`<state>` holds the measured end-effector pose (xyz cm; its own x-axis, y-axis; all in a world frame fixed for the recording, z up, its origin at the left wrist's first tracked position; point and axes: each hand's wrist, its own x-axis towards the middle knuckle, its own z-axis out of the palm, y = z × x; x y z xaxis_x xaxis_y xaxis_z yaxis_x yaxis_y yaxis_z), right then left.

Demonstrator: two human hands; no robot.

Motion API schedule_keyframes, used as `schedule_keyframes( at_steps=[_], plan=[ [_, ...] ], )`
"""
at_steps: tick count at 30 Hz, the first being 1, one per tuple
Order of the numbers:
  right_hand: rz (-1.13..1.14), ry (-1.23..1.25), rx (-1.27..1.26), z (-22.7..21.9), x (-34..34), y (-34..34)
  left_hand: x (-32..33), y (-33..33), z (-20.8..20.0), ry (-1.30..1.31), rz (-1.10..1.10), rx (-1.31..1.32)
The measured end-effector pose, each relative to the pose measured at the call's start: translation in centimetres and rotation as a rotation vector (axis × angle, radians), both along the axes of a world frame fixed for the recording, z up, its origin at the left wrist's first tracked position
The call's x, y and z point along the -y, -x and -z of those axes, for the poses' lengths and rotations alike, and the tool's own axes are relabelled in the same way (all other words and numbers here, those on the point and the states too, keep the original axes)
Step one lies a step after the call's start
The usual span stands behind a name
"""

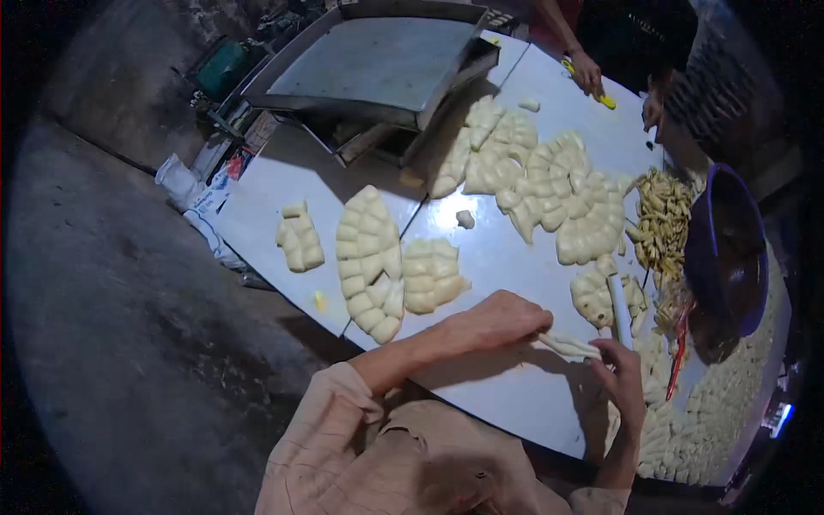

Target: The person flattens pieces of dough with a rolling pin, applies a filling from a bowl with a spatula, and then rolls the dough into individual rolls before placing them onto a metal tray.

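Observation:
A pale strip of dough (568, 346) is stretched over the near part of the white table (489, 390). My left hand (508, 318) is closed around its left end, knuckles up. The other end is pinched between the thumb and fingers of my right hand (620, 371). Just beyond the right hand lies a white rolling pin (619, 311), partly over a small scored dough piece (592, 299). Past my left hand rests a small scored dough slab (429, 275), beside a long oval slab (362, 249) cut into blocks.
Large scored dough sheets (558, 184) cover the table's far middle. At right are a pile of yellowish pieces (661, 215), a purple basin (760, 283), a red-handled tool (678, 356) and many small dough pieces (704, 429). A metal tray (369, 60) stands far left. A co-worker's hand (587, 75) holds a yellow tool.

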<state>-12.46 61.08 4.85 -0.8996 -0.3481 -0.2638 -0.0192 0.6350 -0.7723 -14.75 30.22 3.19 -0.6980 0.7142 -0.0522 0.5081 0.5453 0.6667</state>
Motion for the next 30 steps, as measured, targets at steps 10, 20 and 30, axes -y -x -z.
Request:
schedule_keyframes(
  at_steps=[10,20,30],
  plan=[
    [-0.316,0.18,-0.352,-9.1,25.4,21.1,21.2,7.0,-10.4,-0.041,-0.601,-0.483],
    [-0.671,-0.37,-0.658,-7.1,44.1,40.0,31.1,18.7,-10.5,0.255,-0.73,-0.393],
    [-0.406,-0.443,-0.433,-5.7,49.7,39.3,33.1,23.7,-8.0,0.334,-0.748,-0.123]
  ],
)
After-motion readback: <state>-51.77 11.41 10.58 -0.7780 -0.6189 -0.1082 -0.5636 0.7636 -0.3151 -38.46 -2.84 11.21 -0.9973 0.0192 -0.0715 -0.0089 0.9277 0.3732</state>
